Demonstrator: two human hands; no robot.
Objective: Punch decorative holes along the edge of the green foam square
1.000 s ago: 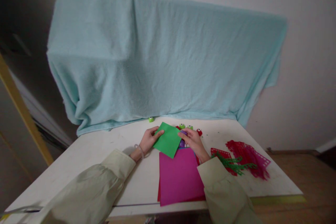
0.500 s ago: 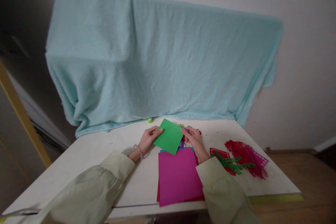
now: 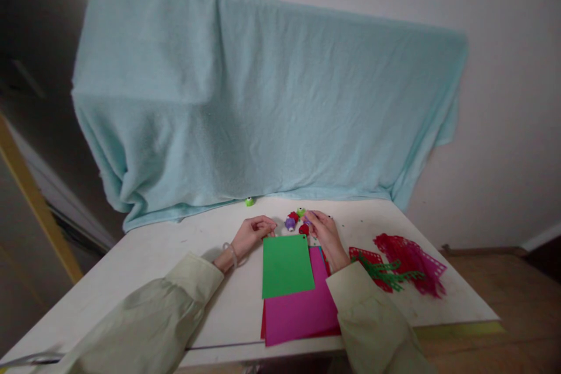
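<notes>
Green sheet [image 3: 287,265] lies flat on the magenta sheet [image 3: 302,312], near front edge of white bench [image 3: 131,269]. Left hand [image 3: 252,232] loosely curled, touching the green sheet's far left corner; right hand [image 3: 323,231] at its far right corner, fingers on it; neither pinches shut. Small googly-eyed punches [image 3: 294,219] lie just beyond, between the hands. Red and green cut-paper scraps [image 3: 401,266] to the right. Pale blue blanket [image 3: 263,99] hangs behind. Bare bench to the left.
</notes>
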